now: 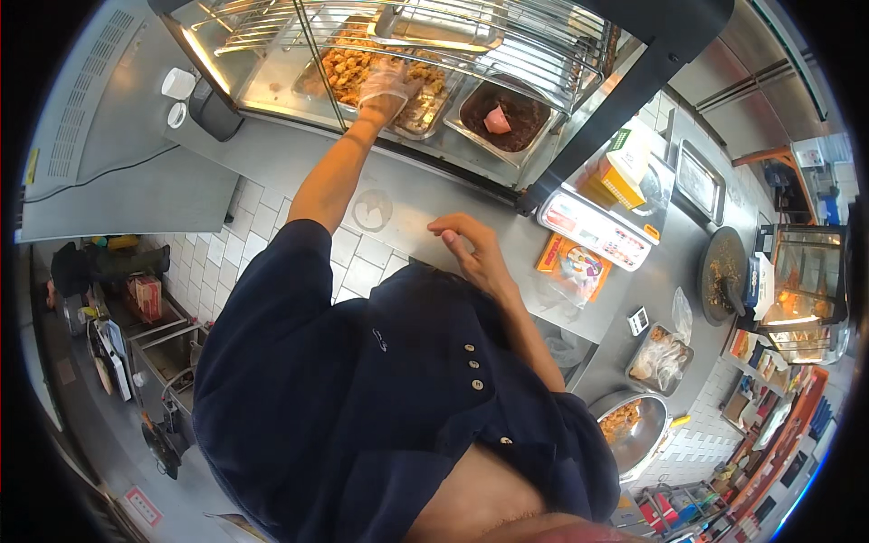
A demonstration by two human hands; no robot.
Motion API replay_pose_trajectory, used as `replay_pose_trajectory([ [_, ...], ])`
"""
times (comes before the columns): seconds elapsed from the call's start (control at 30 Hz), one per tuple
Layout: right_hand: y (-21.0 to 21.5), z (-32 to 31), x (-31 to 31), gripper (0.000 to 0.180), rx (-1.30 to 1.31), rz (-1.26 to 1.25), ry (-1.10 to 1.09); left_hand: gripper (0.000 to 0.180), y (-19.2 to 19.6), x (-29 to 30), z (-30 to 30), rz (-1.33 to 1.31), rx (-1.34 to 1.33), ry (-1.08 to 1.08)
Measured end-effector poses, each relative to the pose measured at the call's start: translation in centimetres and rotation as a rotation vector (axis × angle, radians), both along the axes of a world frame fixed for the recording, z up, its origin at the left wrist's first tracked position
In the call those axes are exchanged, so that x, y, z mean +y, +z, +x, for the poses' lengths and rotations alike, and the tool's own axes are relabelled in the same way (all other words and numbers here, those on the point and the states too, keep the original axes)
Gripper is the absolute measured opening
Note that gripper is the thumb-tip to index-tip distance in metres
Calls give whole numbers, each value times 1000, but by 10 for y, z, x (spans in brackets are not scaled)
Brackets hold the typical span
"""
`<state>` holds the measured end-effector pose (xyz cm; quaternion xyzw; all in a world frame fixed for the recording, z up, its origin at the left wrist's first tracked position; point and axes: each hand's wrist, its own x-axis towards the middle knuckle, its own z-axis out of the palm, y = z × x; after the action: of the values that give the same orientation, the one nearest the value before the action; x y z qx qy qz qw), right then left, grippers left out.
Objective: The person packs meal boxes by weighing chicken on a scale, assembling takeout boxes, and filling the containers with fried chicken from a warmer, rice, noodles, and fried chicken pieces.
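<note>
My left hand [386, 90], in a clear plastic glove, reaches into a glass-sided display case at the upper middle. It is down at a metal tray of fried food pieces [348, 71], small and golden brown. Wire rack bars and blur keep me from seeing what its fingers do. Right of it, in the same case, a deep metal pan [507, 149] holds a dark red-brown mass with a pink piece [496, 119] on top. My right hand [466, 242] is bare and holds nothing, over the steel counter's near edge, its fingers apart.
The case's black frame post [597, 118] rises at the right. Beyond it lie a yellow box [625, 176], a white tray-like container [597, 228] and an orange packet [572, 267]. A large metal bowl [647, 434] with food stands at the lower right. A wire rack [534, 54] covers the case.
</note>
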<state>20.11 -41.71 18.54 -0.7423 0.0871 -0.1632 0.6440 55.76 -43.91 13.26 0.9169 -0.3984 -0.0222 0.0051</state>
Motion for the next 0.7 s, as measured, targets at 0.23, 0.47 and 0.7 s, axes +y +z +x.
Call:
replay_pose_trajectory([
  [0.23, -6, -7, -2, 33, -25, -69, -111, 34, 24, -10, 2, -651, 542, 482],
  [0.47, -24, -38, 17, 30, 217, 12, -247, 35, -38, 53, 23, -1116, 498, 244],
  [0.7, -56, -117, 24, 38, 258, 236, -576, 20, 72, 82, -194, -1225, 1530, 145],
])
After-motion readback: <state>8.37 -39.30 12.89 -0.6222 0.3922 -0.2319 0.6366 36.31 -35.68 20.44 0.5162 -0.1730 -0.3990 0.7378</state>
